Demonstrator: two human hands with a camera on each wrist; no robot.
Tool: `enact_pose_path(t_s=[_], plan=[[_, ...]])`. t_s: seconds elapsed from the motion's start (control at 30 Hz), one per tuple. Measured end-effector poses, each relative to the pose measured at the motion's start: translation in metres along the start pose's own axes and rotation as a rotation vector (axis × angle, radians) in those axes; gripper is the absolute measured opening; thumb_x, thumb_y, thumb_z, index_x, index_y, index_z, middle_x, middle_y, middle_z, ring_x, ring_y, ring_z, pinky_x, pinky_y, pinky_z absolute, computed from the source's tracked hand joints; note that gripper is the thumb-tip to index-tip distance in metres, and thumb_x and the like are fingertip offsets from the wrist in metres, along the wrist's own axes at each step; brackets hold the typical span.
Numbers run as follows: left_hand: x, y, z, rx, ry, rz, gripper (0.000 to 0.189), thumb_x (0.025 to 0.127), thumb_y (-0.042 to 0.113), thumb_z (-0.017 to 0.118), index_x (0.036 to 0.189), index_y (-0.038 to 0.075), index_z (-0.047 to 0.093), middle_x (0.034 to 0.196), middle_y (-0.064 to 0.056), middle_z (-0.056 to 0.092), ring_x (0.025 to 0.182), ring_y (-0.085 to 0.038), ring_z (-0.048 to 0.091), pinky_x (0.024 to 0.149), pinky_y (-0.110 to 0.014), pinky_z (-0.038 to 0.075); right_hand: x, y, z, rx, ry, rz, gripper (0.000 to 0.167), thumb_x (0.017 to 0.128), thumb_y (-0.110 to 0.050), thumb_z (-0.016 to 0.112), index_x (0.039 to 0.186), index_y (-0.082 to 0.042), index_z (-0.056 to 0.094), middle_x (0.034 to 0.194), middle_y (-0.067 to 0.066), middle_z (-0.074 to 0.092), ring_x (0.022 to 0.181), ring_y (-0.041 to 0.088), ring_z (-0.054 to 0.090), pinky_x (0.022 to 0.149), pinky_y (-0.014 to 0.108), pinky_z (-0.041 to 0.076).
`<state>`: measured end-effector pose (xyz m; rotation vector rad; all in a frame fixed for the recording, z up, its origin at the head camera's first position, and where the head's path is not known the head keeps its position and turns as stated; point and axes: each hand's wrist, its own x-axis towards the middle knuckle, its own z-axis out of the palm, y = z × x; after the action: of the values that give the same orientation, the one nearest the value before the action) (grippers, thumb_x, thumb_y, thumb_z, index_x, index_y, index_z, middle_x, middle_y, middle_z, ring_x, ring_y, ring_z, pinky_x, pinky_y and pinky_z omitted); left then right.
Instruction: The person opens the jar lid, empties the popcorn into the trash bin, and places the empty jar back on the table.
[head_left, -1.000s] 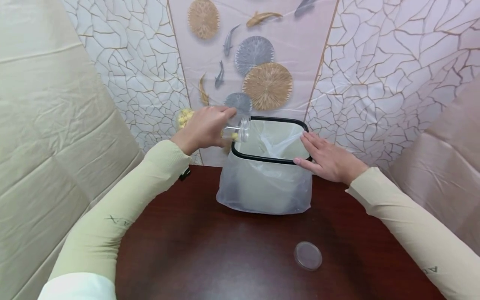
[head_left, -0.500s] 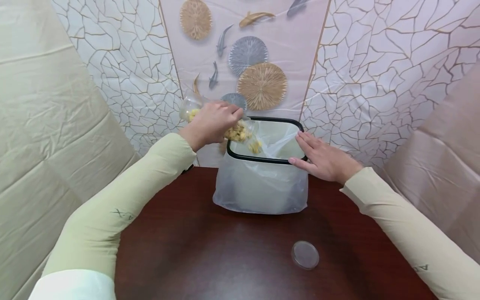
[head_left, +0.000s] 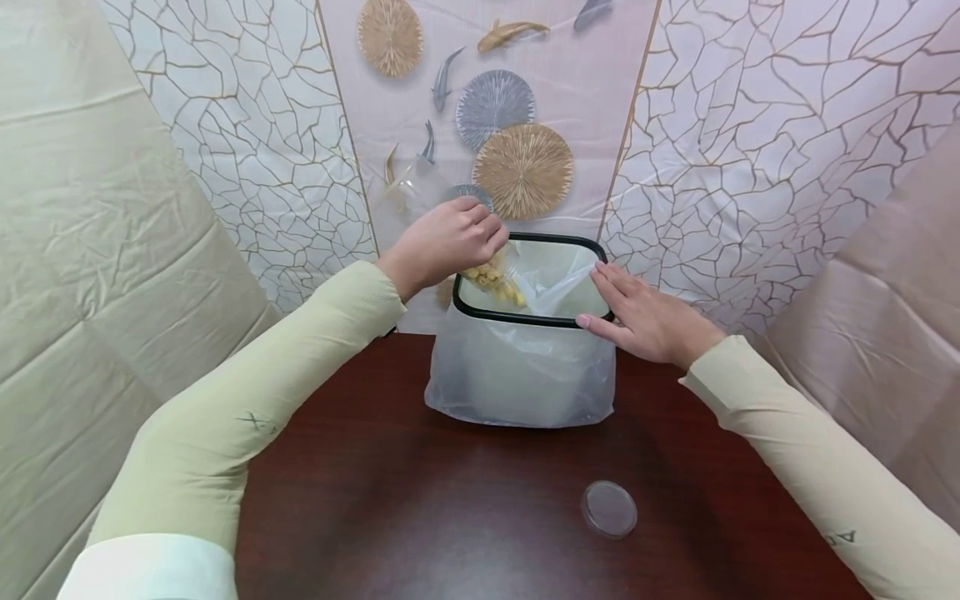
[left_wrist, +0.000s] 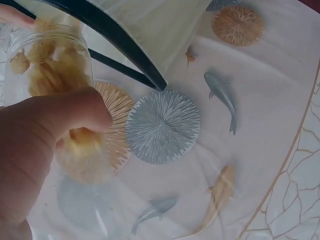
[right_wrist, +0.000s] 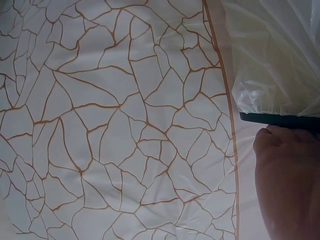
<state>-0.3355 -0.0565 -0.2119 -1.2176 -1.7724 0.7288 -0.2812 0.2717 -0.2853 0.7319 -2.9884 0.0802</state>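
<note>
My left hand grips a clear jar and holds it tilted, base up and mouth down, over the left side of a pale bin. Yellow popcorn-like pieces crowd toward the jar's mouth in the head view; the left wrist view shows my thumb across the jar. The bin has a black rim and a translucent plastic bag folded down outside it. On the bin's right side, my right hand rests against the rim with fingers fairly straight. The bin's bottom is hidden.
A round clear lid lies on the dark brown table, in front of the bin and to its right. Close behind the bin hangs a patterned cloth backdrop. Beige cloth walls stand on both sides.
My left hand has tipped the jar from nearly level to steeply mouth-down, moving slightly right. The yellow pieces have slid from its base toward its mouth. My right hand stays at the rim.
</note>
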Motion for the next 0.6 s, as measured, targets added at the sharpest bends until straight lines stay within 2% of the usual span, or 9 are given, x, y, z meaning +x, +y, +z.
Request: enact_pose_path(t_s=[0.13,0.2,0.3,0.37,0.47,0.53,0.6], plan=[[0.0031,-0.0006,0.0018,0.112,0.091,0.053,0.025,0.105,-0.002,0.045,0.106,0.004,0.07,0.096,-0.006,0.075,0.09,-0.023,0.07,0.091,-0.033,0.055,0.0,-0.0004,-0.0002,0.003,-0.001,0.002,0.091,0.108,-0.064,0.037,0.167,0.001,0.015,0.177,0.021,0.011,0.165,0.042,0.01,0.131,0.06,0.02],[0.0042,-0.0013,0.0017,0.162,0.117,0.079,0.026,0.106,0.001,0.045,0.106,0.005,0.071,0.095,-0.006,0.075,0.088,-0.023,0.069,0.088,-0.032,0.054,-0.0003,-0.0004,-0.0007,0.001,0.003,0.001,0.091,0.108,-0.064,0.038,0.167,0.001,0.016,0.177,0.022,0.011,0.164,0.042,0.011,0.131,0.06,0.02],[0.0051,-0.0018,0.0016,0.218,0.135,0.104,0.026,0.106,0.002,0.045,0.105,0.005,0.071,0.092,-0.006,0.073,0.084,-0.022,0.066,0.085,-0.031,0.053,-0.0007,-0.0004,-0.0012,-0.001,0.007,-0.001,0.09,0.108,-0.063,0.039,0.167,0.001,0.017,0.177,0.022,0.012,0.164,0.043,0.013,0.13,0.06,0.021],[0.0048,-0.0016,0.0005,0.217,0.129,0.101,0.026,0.106,0.002,0.045,0.106,0.005,0.071,0.093,-0.006,0.073,0.085,-0.022,0.067,0.086,-0.032,0.054,-0.0008,-0.0004,-0.0013,-0.003,0.011,-0.005,0.09,0.108,-0.063,0.039,0.167,0.002,0.017,0.177,0.022,0.012,0.164,0.043,0.013,0.13,0.059,0.021],[0.0034,-0.0008,-0.0007,0.136,0.095,0.048,0.026,0.106,-0.001,0.046,0.109,0.004,0.072,0.099,-0.007,0.076,0.092,-0.023,0.071,0.091,-0.033,0.056,-0.0008,-0.0005,-0.001,0.0,0.01,-0.008,0.09,0.108,-0.062,0.04,0.167,0.002,0.016,0.177,0.023,0.012,0.164,0.043,0.013,0.13,0.06,0.021],[0.0015,0.0001,-0.0038,0.008,0.037,-0.026,0.024,0.102,-0.006,0.049,0.111,0.003,0.07,0.105,-0.009,0.077,0.1,-0.026,0.073,0.097,-0.036,0.056,-0.0009,-0.0009,-0.0008,0.003,0.008,-0.008,0.09,0.108,-0.061,0.04,0.167,0.002,0.016,0.177,0.023,0.012,0.164,0.043,0.012,0.13,0.06,0.021],[-0.0014,0.0008,-0.0073,-0.16,-0.026,-0.127,0.027,0.095,-0.012,0.055,0.114,0.002,0.068,0.111,-0.012,0.077,0.108,-0.03,0.074,0.102,-0.04,0.056,-0.0009,-0.0014,-0.0006,0.008,0.006,-0.007,0.09,0.108,-0.061,0.04,0.167,0.002,0.016,0.177,0.023,0.012,0.164,0.043,0.011,0.13,0.06,0.021]])
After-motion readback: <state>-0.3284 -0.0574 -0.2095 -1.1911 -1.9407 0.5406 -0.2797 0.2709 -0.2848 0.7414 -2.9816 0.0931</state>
